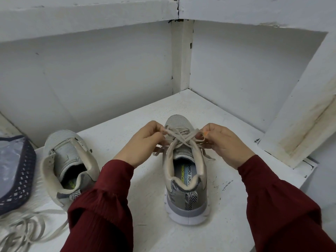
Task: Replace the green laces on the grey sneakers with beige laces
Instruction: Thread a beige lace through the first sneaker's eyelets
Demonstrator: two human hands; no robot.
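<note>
A grey sneaker (185, 179) stands in the middle of the white surface, heel toward me, threaded with a beige lace (181, 138). The lace ends cross above its tongue. My left hand (145, 140) pinches one lace end on the left side. My right hand (223, 142) pinches the other end on the right. Both hands hover just above the shoe's opening. A second grey sneaker (67, 164) stands to the left with no lace visible in it. A loose pale lace (27, 228) lies coiled at the lower left.
A dark blue perforated basket (20, 179) holding clear plastic sits at the left edge. White walls close in behind and on the right, meeting at a corner post (181, 57). A slanted white board (298, 113) leans at the right.
</note>
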